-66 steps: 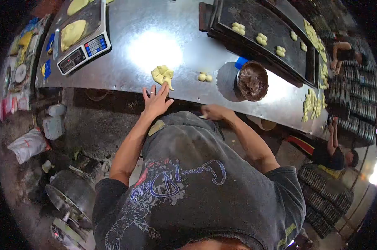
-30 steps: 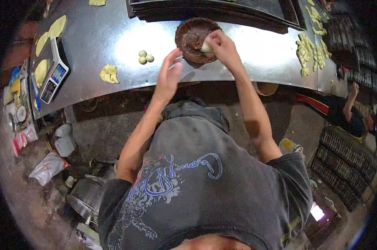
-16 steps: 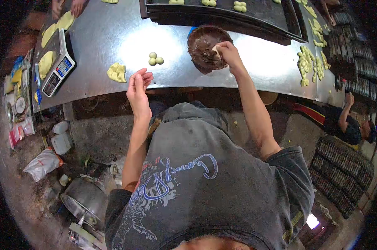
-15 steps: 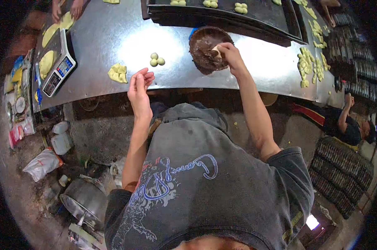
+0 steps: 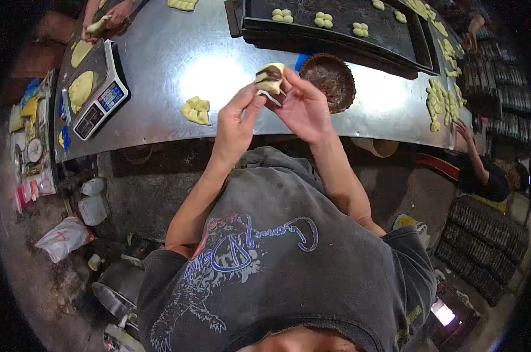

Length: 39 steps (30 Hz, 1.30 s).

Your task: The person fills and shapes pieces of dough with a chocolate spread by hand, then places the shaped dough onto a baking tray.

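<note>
Dough [image 5: 271, 87] streaked with brown paste [image 5: 271, 73] is above the counter [image 5: 160, 117], pinched between left grip [image 5: 236, 119] and right grip [image 5: 306, 111]. Filling appears in hand; the next move likely calls for light, two-sided support.

Room runs between scale [image 5: 103, 110] and dough lump [image 5: 195, 110]; beyond the bowl [image 5: 353, 89], trays [image 5: 336, 51] (stacked) bar the way.

At upper centre, the left hand [image 5: 236, 120] and right hand [image 5: 306, 111] held brown-streaked dough [image 5: 269, 75], left of a brown-coated bowl [image 5: 331, 82].
</note>
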Available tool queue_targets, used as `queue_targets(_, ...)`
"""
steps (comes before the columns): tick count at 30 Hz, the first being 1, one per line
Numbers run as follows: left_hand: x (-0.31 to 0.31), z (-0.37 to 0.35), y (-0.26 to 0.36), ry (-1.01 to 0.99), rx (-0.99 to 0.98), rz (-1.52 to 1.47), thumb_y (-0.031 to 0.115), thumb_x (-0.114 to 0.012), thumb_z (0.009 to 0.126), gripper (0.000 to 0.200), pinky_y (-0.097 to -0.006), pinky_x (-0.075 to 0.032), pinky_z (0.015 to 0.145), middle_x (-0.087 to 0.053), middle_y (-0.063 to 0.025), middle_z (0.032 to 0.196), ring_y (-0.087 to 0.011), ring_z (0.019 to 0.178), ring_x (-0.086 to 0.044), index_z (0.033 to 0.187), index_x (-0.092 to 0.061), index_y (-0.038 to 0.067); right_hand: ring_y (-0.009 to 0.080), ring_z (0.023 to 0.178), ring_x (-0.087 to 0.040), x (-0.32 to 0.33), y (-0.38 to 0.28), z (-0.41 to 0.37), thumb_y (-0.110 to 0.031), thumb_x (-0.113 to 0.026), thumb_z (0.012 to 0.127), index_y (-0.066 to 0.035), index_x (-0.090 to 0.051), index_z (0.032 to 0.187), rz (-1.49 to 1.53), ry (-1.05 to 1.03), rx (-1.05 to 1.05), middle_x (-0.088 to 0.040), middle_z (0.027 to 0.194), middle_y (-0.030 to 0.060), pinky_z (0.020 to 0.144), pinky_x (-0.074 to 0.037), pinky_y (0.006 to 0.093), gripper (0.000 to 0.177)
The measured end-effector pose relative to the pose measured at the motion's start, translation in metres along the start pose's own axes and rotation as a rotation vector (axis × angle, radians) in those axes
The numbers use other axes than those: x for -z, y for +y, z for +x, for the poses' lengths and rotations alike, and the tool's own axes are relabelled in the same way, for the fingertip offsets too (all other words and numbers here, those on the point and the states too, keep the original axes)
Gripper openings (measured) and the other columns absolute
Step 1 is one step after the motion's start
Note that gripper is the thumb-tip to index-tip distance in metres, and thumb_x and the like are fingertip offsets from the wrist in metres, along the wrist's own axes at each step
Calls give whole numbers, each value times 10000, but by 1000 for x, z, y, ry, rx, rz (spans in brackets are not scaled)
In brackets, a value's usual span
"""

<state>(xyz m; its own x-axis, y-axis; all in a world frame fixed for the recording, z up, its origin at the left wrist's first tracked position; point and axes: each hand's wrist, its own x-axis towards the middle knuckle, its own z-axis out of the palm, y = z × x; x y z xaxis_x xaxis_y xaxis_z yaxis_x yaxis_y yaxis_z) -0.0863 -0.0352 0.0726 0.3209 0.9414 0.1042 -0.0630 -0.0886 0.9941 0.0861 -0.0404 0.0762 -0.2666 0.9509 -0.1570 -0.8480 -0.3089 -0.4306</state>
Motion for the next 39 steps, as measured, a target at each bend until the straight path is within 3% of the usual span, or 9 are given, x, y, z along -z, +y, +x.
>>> queue_targets(6,25,4,0,175,-37,-55,116,-667,982,354,-285,-498,972,-656,-118,1271,-157,1135,-613,1300,-629,-36,165,1145,-602,-30,25,6,37,-685,904,-15,-510,1327,-384,162,205,-605,1263,100,989,-508,313,460)
queue_targets(9,31,6,8,185,16,-149,144,-675,982,342,-273,-506,936,-658,-94,1226,-138,1094,-619,1284,-642,-13,186,1107,-628,-37,30,9,-19,-673,942,-13,-517,1309,-619,152,300,-598,1247,110,961,-518,310,399)
queue_targets(10,35,8,11,169,24,-131,154,-680,981,335,-264,-506,906,-656,-81,1195,-124,1060,-615,1274,-648,-4,137,954,-632,-41,34,8,-104,-665,978,-12,-547,1269,-669,169,319,-627,1113,71,842,-519,271,327)
queue_targets(16,51,17,5,-55,-60,-155,213,-701,969,248,-252,-476,783,-625,-38,1020,-97,891,-576,1138,-701,32,78,776,-557,-25,13,-1,-235,-627,1020,-28,-637,1170,-579,146,-1,-610,873,0,688,-469,222,256)
queue_targets(23,44,21,4,-60,-98,100,251,-702,967,207,-266,-440,739,-591,-3,839,-103,828,-552,950,-704,45,101,846,-561,-46,16,-9,-175,-715,949,-28,-720,1092,-1185,76,522,-595,944,21,704,-462,235,206)
queue_targets(30,3,22,31,129,135,-47,434,-621,1007,451,-225,-417,633,-618,-3,821,-48,707,-527,879,-716,12,168,785,-567,-53,7,-24,-75,-795,836,-28,-695,951,-1367,-53,600,-588,908,63,691,-474,288,160)
queue_targets(33,10,17,39,-2,352,14,492,-581,1013,548,-216,-417,585,-651,-34,797,-57,665,-543,913,-719,-29,144,787,-567,-49,8,-25,-105,-791,854,-38,-688,998,-1352,-97,626,-595,912,45,670,-464,257,190)
queue_targets(37,-2,4,31,158,92,-14,425,-554,1041,507,-211,-458,540,-689,-60,805,-74,627,-576,996,-722,-51,119,796,-604,-41,-11,-25,-94,-764,890,-6,-615,1022,-1353,0,212,-606,893,55,712,-513,282,217)
queue_targets(39,-7,0,34,127,-19,21,300,-552,1055,371,-226,-513,593,-671,-84,1022,-92,750,-620,1135,-703,-30,105,827,-621,-31,-8,-13,-144,-748,927,-3,-580,947,-1045,37,214,-647,908,58,743,-528,271,220)
